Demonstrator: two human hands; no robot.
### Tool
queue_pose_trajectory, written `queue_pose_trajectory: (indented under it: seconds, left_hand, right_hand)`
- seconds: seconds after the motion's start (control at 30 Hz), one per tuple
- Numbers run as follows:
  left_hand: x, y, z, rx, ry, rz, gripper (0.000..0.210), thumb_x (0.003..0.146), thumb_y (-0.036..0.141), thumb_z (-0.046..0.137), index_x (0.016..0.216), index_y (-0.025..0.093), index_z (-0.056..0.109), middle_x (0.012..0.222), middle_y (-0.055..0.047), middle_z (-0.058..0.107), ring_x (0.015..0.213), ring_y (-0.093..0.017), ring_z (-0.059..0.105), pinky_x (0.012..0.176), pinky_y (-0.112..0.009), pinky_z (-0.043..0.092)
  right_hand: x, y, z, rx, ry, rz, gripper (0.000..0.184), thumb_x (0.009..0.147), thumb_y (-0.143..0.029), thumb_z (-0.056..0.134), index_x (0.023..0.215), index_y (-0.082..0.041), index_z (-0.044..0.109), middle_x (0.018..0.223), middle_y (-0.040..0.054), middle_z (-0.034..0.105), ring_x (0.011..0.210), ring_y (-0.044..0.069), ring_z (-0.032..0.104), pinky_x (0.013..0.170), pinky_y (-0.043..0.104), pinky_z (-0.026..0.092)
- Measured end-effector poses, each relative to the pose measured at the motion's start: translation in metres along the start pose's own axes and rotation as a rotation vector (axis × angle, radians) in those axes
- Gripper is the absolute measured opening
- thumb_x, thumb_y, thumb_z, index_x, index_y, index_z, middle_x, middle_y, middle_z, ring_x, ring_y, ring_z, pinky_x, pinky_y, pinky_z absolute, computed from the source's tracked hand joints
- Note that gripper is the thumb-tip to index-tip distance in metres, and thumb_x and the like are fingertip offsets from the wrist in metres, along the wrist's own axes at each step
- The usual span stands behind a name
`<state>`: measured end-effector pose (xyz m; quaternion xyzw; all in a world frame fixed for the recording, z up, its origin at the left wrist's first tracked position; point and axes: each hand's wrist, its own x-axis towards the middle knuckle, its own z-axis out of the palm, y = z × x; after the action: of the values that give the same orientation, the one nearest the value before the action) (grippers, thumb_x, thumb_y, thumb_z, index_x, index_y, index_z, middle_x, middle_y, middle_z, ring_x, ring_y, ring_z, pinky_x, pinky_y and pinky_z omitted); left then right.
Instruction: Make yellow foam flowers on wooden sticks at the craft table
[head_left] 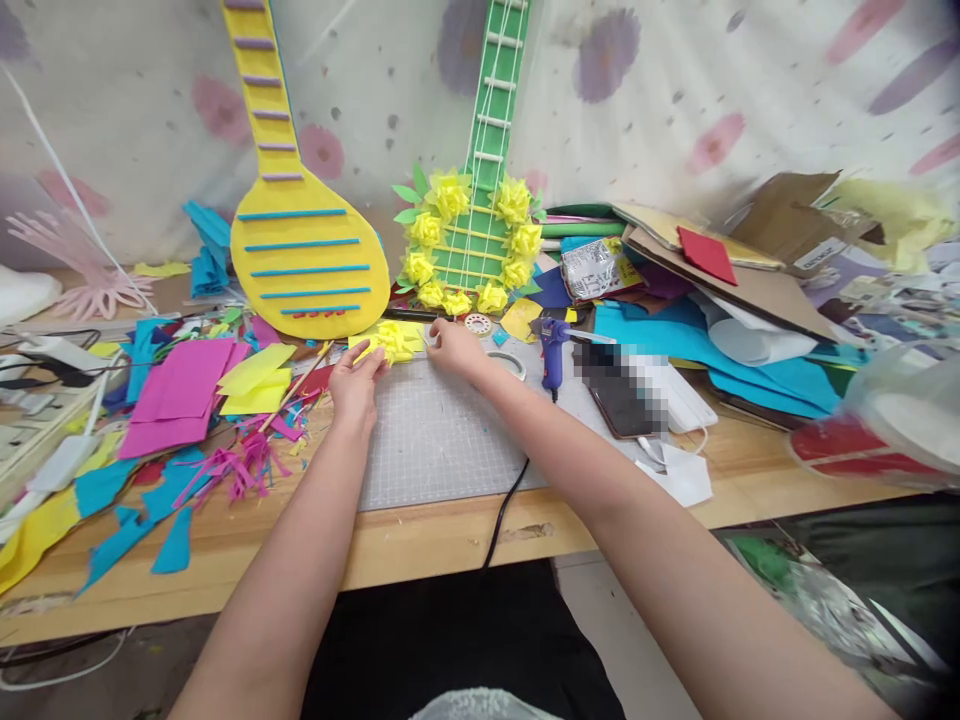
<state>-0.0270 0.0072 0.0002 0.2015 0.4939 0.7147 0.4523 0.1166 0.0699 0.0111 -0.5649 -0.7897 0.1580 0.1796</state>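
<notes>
A yellow crepe-paper flower [396, 342] is at the far edge of the grey gridded cutting mat [431, 435]. My left hand [354, 388] has its thumb and fingers closed at the flower's left side. Just right of the flower, my right hand [456, 348] is pinched, its fingertips at a small pale bit I cannot make out. Behind both hands stands a green paper guitar [478, 245] ringed with yellow flowers. A yellow guitar-like cutout [311, 262] with blue and purple strips leans to its left. A roll of tape [478, 323] lies beyond my right hand.
A blue glue gun [553, 355] stands right of the mat, its black cord [506, 515] crossing the table edge. Farther right are a phone [626, 400], blue paper [675, 335] and cardboard [731, 285]. Magenta sheets [176, 395] and paper scraps [232, 465] cover the left side.
</notes>
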Motion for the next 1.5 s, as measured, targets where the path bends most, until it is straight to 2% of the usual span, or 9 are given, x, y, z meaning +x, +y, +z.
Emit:
queue_pose_trajectory:
  seconds: [0.1,0.23,0.37,0.47,0.53,0.6,0.9,1.17,1.5]
  left_hand:
    - [-0.001,-0.001,0.001,0.0,0.003,-0.007,0.032,0.058,0.006,0.068,0.088,0.012,0.057,0.065,-0.001,0.061,0.057,-0.008,0.059,0.063,-0.023,0.051]
    - [0.0,-0.003,0.0,0.013,0.006,0.008,0.032,0.058,0.004,0.067,0.086,0.013,0.057,0.071,-0.002,0.062,0.062,-0.009,0.061,0.065,-0.023,0.051]
    - [-0.001,-0.005,0.002,0.004,-0.006,-0.019,0.031,0.06,0.006,0.067,0.089,0.013,0.056,0.073,-0.003,0.063,0.062,-0.01,0.062,0.065,-0.024,0.051]
    - [-0.007,-0.006,0.007,-0.014,-0.031,-0.055,0.032,0.062,0.005,0.065,0.091,0.013,0.055,0.073,-0.005,0.065,0.063,-0.012,0.063,0.065,-0.025,0.052]
    - [-0.011,-0.006,0.01,-0.024,-0.045,-0.078,0.031,0.063,0.005,0.064,0.091,0.012,0.054,0.072,-0.005,0.065,0.063,-0.013,0.064,0.066,-0.025,0.052]
    - [-0.014,-0.005,0.012,-0.038,-0.069,-0.098,0.03,0.064,0.003,0.063,0.091,0.012,0.054,0.072,-0.005,0.065,0.062,-0.012,0.064,0.069,-0.027,0.052]
    - [-0.014,-0.006,0.011,-0.065,-0.214,-0.103,0.044,0.059,-0.006,0.058,0.098,0.012,0.052,0.072,-0.004,0.067,0.071,-0.013,0.065,0.083,-0.031,0.049]
    - [-0.013,-0.013,0.009,0.017,-0.194,-0.007,0.044,0.057,0.001,0.067,0.097,0.014,0.055,0.068,-0.001,0.065,0.067,-0.012,0.064,0.081,-0.033,0.051]
    - [-0.015,-0.01,0.009,-0.013,-0.182,-0.038,0.038,0.059,0.003,0.067,0.094,0.013,0.057,0.069,-0.001,0.063,0.068,-0.011,0.063,0.083,-0.033,0.049]
  right_hand:
    - [-0.001,-0.008,0.004,-0.238,-0.033,-0.032,0.035,0.071,-0.009,0.048,0.106,-0.01,0.053,0.101,0.0165,0.062,0.092,0.024,0.059,0.076,0.032,0.044]
    - [-0.001,-0.006,-0.003,-0.238,-0.081,0.024,0.025,0.07,-0.012,0.052,0.093,-0.01,0.06,0.096,0.0171,0.064,0.09,0.026,0.059,0.073,0.032,0.044]
    - [-0.019,0.0,-0.017,0.033,0.183,0.022,0.018,0.075,-0.019,0.05,0.09,-0.016,0.059,0.087,0.0069,0.063,0.082,0.018,0.055,0.072,0.028,0.042]
    - [-0.039,-0.002,-0.015,0.2,0.326,-0.174,0.019,0.084,-0.024,0.043,0.09,-0.016,0.058,0.088,0.0062,0.06,0.08,0.014,0.053,0.073,0.025,0.04]
    - [-0.048,-0.005,-0.007,0.242,0.29,-0.311,0.019,0.086,-0.027,0.042,0.089,-0.017,0.058,0.086,0.0051,0.06,0.079,0.013,0.052,0.072,0.024,0.039]
    - [-0.051,-0.006,0.004,0.238,0.255,-0.353,0.019,0.087,-0.027,0.042,0.087,-0.017,0.058,0.084,0.0048,0.059,0.078,0.014,0.051,0.072,0.024,0.038]
    - [-0.04,0.006,0.018,0.228,0.226,-0.28,0.019,0.087,-0.025,0.043,0.088,-0.016,0.06,0.086,0.0062,0.06,0.083,0.016,0.052,0.076,0.026,0.039]
    - [-0.043,0.006,0.015,0.249,0.205,-0.286,0.022,0.087,-0.025,0.043,0.087,-0.015,0.062,0.085,0.0062,0.061,0.082,0.015,0.054,0.075,0.025,0.04]
    - [-0.048,-0.001,0.01,0.3,0.073,-0.249,0.021,0.087,-0.021,0.042,0.086,-0.017,0.063,0.091,0.005,0.066,0.084,0.014,0.057,0.076,0.025,0.04]
